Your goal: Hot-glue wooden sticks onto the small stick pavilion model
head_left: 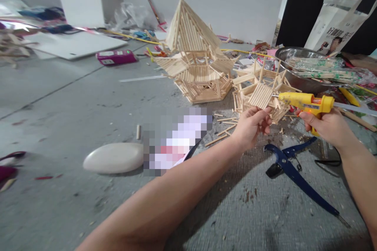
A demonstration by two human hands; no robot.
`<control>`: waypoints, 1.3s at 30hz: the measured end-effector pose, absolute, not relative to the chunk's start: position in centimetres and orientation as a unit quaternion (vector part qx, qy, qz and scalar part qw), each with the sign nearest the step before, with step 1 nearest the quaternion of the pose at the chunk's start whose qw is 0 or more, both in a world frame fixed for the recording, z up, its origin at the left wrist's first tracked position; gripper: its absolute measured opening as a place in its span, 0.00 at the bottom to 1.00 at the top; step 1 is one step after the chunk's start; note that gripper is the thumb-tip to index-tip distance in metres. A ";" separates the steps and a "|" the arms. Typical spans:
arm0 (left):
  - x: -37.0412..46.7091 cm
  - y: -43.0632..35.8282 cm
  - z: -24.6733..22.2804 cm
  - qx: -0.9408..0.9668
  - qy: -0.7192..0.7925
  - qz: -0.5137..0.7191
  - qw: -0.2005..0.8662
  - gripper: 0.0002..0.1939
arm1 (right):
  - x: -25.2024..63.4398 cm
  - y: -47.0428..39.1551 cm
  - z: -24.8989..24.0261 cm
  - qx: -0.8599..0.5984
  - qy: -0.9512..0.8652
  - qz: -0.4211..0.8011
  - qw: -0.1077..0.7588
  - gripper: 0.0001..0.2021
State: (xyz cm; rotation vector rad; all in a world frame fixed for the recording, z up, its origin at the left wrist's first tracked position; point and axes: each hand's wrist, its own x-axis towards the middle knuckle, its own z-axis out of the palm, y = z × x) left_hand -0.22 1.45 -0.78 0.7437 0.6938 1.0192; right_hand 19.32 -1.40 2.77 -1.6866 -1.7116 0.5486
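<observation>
My left hand [253, 126] is closed, its fingertips pinched at the lower edge of a small panel of wooden sticks [260, 95]. In my right hand [326, 125] is a yellow hot glue gun [306, 102], with a finger at its orange trigger and a clear glue stick out of its back. The gun's nozzle points left and meets or nearly meets the panel's right edge. Just behind the panel stands a partly built stick frame [266, 74]. Left of it is a pagoda model [197, 59] of sticks with a tall pointed roof.
Blue cutters [294, 172] lie below my hands, beside loose sticks [222, 131]. A metal bowl [309, 53] with wrapped stick bundles stands behind the glue gun, near a white bag [335, 19]. To the left are a pale oval object [113, 158], a blurred-out flat item and a purple packet [116, 57].
</observation>
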 end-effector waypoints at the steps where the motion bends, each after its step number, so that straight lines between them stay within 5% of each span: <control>1: -0.2 1.5 -0.8 0.342 0.321 0.467 0.749 0.08 | 19.3 -1.4 2.8 -0.645 -0.655 0.212 0.332 0.16; 39: -0.3 1.8 -0.3 0.363 0.385 0.422 0.736 0.11 | 19.4 -1.4 2.5 -0.637 -0.673 0.179 0.331 0.18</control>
